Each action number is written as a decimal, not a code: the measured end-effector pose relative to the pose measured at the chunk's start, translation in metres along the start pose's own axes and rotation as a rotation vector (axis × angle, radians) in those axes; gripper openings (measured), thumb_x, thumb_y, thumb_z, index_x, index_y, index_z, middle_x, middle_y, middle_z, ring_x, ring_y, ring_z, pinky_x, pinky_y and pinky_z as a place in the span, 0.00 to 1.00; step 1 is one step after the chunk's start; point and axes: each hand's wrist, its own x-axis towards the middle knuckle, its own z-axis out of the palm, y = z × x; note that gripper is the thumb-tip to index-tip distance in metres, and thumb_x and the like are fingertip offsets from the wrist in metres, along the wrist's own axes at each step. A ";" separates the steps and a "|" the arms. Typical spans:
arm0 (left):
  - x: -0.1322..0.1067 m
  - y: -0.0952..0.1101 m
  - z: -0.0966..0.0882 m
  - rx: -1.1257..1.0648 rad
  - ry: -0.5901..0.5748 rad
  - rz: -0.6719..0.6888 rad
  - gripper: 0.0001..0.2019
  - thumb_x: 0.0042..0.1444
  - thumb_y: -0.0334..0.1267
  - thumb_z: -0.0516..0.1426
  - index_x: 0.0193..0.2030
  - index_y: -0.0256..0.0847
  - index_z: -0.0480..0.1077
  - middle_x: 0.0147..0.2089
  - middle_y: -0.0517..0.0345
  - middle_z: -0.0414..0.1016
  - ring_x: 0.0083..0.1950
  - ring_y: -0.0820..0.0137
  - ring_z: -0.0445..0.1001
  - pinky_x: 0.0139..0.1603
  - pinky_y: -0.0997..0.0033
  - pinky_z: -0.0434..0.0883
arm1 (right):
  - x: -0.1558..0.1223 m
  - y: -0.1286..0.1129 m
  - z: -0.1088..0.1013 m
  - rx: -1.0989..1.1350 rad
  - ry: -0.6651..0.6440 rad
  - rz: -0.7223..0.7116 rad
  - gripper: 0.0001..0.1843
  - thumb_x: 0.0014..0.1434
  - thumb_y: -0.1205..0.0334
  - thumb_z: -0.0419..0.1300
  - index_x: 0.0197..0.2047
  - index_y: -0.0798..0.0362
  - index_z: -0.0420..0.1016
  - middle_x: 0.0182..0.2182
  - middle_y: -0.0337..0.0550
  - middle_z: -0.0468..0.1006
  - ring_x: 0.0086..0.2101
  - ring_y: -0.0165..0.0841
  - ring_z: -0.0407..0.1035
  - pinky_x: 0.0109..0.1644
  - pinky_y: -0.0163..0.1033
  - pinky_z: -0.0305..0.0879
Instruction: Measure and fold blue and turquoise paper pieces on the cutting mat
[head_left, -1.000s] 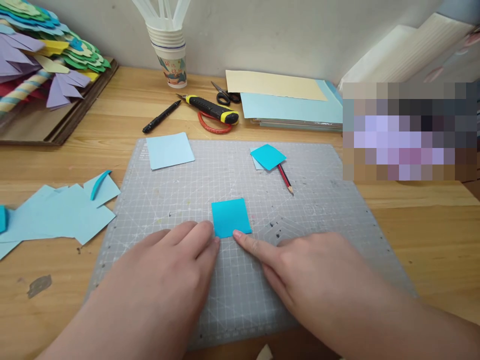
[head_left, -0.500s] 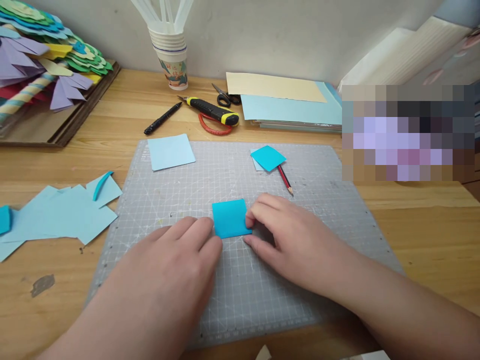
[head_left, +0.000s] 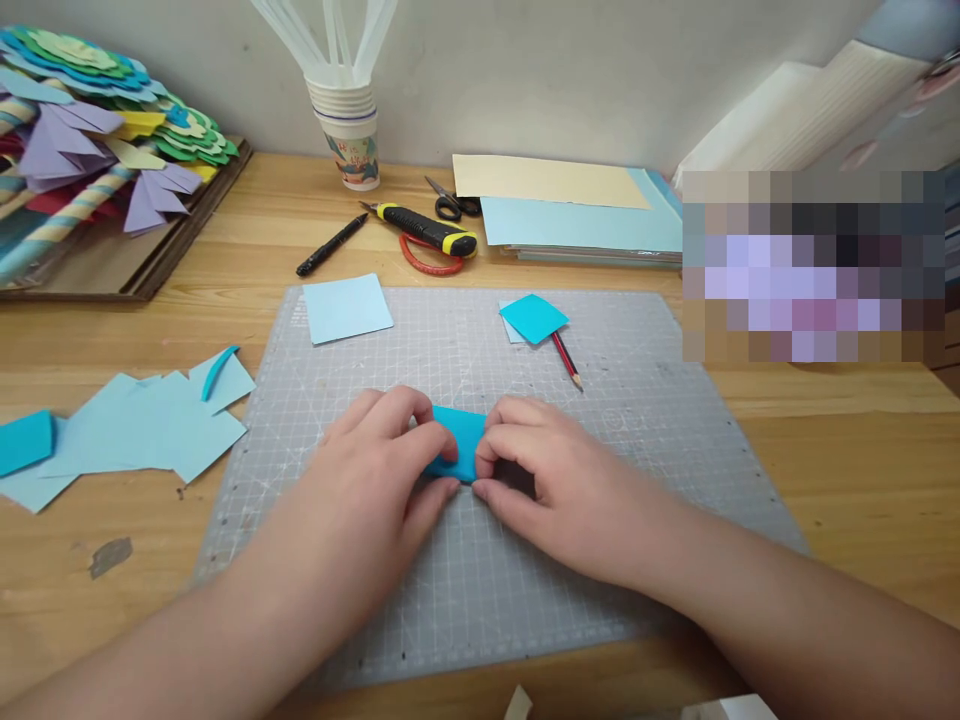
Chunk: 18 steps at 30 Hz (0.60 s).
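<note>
Between my hands, a small bright-blue piece of paper (head_left: 463, 440) lies over the grey cutting mat (head_left: 637, 420). My left hand (head_left: 386, 450) has its thumb and fingers closed on the paper's left side and near edge. At the right side, my right hand (head_left: 544, 465) pinches the same paper, its thumb near the front corner. Fingers cover both ends of the sheet. Farther back on the mat are a pale-blue square of paper (head_left: 348, 309) and a bright-blue square (head_left: 534, 318), which overlaps a pale piece and a red-and-black pencil (head_left: 568, 362).
Pale-blue paper pieces (head_left: 142, 425) overlap on the table at the left. Behind the mat lie a black pen (head_left: 331, 244), a yellow-and-black utility knife (head_left: 427, 229), scissors (head_left: 450, 207) and a paper stack (head_left: 577, 222). Paper cups (head_left: 351, 145) stand by the wall, near paper flowers (head_left: 82, 130).
My left hand has moved up and right, from beside the blue paper's left corner onto its left side and near edge, closing there. The right hand has shifted slightly left, still at the paper.
</note>
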 end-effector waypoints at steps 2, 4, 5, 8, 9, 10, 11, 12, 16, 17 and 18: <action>0.002 0.000 0.001 -0.030 -0.024 -0.009 0.07 0.60 0.35 0.52 0.35 0.43 0.71 0.43 0.54 0.67 0.46 0.61 0.65 0.48 0.55 0.66 | 0.000 0.001 0.002 -0.032 -0.005 -0.004 0.06 0.58 0.70 0.57 0.30 0.54 0.71 0.33 0.39 0.69 0.39 0.32 0.63 0.45 0.40 0.59; 0.003 0.000 0.001 -0.056 -0.051 -0.025 0.08 0.59 0.34 0.51 0.32 0.42 0.70 0.39 0.55 0.67 0.44 0.62 0.64 0.47 0.55 0.66 | -0.001 0.000 0.002 -0.057 -0.003 0.010 0.06 0.59 0.70 0.57 0.31 0.54 0.72 0.34 0.40 0.69 0.40 0.33 0.63 0.46 0.41 0.59; 0.003 0.001 0.001 -0.064 -0.058 -0.034 0.07 0.59 0.34 0.52 0.32 0.42 0.70 0.38 0.56 0.67 0.43 0.62 0.64 0.46 0.55 0.65 | -0.001 0.000 0.002 -0.063 0.001 0.020 0.06 0.59 0.70 0.57 0.31 0.54 0.72 0.34 0.41 0.69 0.40 0.33 0.63 0.46 0.42 0.59; 0.004 0.002 0.000 -0.071 -0.064 -0.049 0.07 0.59 0.36 0.52 0.31 0.42 0.69 0.37 0.56 0.67 0.42 0.62 0.65 0.45 0.56 0.65 | -0.001 -0.001 0.002 -0.071 0.014 0.045 0.06 0.58 0.70 0.56 0.31 0.54 0.72 0.34 0.41 0.69 0.40 0.34 0.63 0.46 0.43 0.59; 0.004 0.002 0.000 -0.074 -0.066 -0.052 0.07 0.59 0.36 0.52 0.31 0.42 0.69 0.36 0.57 0.67 0.42 0.62 0.65 0.44 0.57 0.65 | -0.002 -0.001 0.003 -0.076 0.019 0.053 0.06 0.58 0.70 0.56 0.31 0.54 0.71 0.34 0.41 0.69 0.40 0.34 0.63 0.46 0.43 0.59; 0.004 0.002 0.001 -0.078 -0.068 -0.055 0.07 0.59 0.36 0.52 0.31 0.42 0.69 0.36 0.57 0.67 0.42 0.63 0.65 0.44 0.57 0.64 | -0.002 -0.002 0.003 -0.081 0.022 0.060 0.06 0.58 0.70 0.56 0.31 0.54 0.71 0.34 0.41 0.69 0.40 0.34 0.63 0.46 0.43 0.59; 0.005 0.002 0.002 -0.084 -0.071 -0.057 0.07 0.59 0.37 0.52 0.31 0.42 0.69 0.36 0.57 0.67 0.42 0.63 0.65 0.44 0.57 0.64 | -0.002 -0.002 0.004 -0.085 0.026 0.066 0.06 0.58 0.70 0.55 0.31 0.54 0.71 0.34 0.41 0.69 0.40 0.34 0.63 0.46 0.43 0.59; 0.005 0.001 0.003 -0.091 -0.072 -0.059 0.07 0.59 0.36 0.52 0.32 0.42 0.69 0.36 0.57 0.67 0.42 0.63 0.64 0.44 0.58 0.64 | -0.002 -0.002 0.005 -0.088 0.032 0.071 0.06 0.58 0.70 0.55 0.30 0.54 0.71 0.34 0.41 0.68 0.40 0.34 0.63 0.45 0.43 0.59; 0.006 0.000 0.008 -0.098 -0.040 -0.072 0.06 0.58 0.36 0.53 0.31 0.41 0.68 0.35 0.58 0.66 0.40 0.65 0.64 0.42 0.59 0.63 | -0.001 -0.001 0.007 -0.090 0.044 0.077 0.06 0.56 0.70 0.56 0.29 0.54 0.70 0.34 0.41 0.68 0.39 0.35 0.63 0.44 0.44 0.58; 0.006 -0.001 0.009 -0.098 -0.033 -0.072 0.05 0.58 0.36 0.53 0.31 0.42 0.67 0.35 0.58 0.65 0.40 0.65 0.64 0.42 0.60 0.63 | -0.001 0.000 0.008 -0.090 0.045 0.076 0.06 0.56 0.70 0.56 0.29 0.54 0.70 0.34 0.41 0.68 0.39 0.35 0.63 0.44 0.44 0.58; 0.006 -0.001 0.010 -0.099 -0.029 -0.073 0.05 0.57 0.36 0.53 0.31 0.42 0.67 0.35 0.59 0.65 0.40 0.65 0.64 0.42 0.60 0.63 | 0.000 0.000 0.008 -0.090 0.045 0.075 0.06 0.56 0.70 0.56 0.29 0.54 0.70 0.34 0.41 0.68 0.39 0.35 0.63 0.44 0.44 0.58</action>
